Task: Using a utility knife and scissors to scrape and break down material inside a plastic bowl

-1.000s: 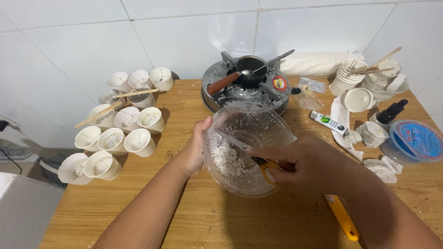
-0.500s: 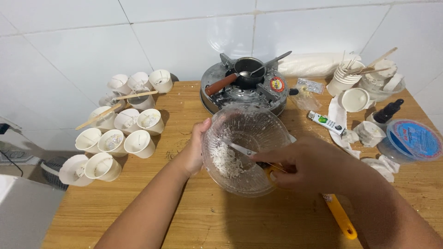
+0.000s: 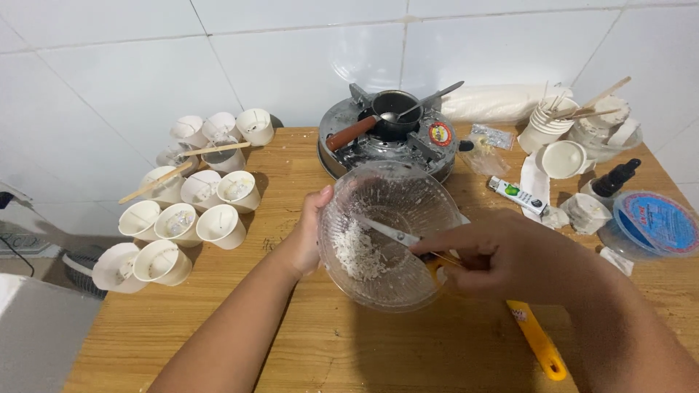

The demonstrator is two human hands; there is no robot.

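Head view: left hand (image 3: 306,236) cups tilted clear ribbed glass bowl (image 3: 389,233) by rim; looks fragile, slippery. Right hand (image 3: 502,255) pinches yellow-handled knife (image 3: 393,233), scraping white flakes (image 3: 360,255).

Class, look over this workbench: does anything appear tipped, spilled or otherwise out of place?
Yes. The white paper cups at the table's left lie tipped on their sides, mouths facing outward, and the glass bowl is tilted up by the left hand.
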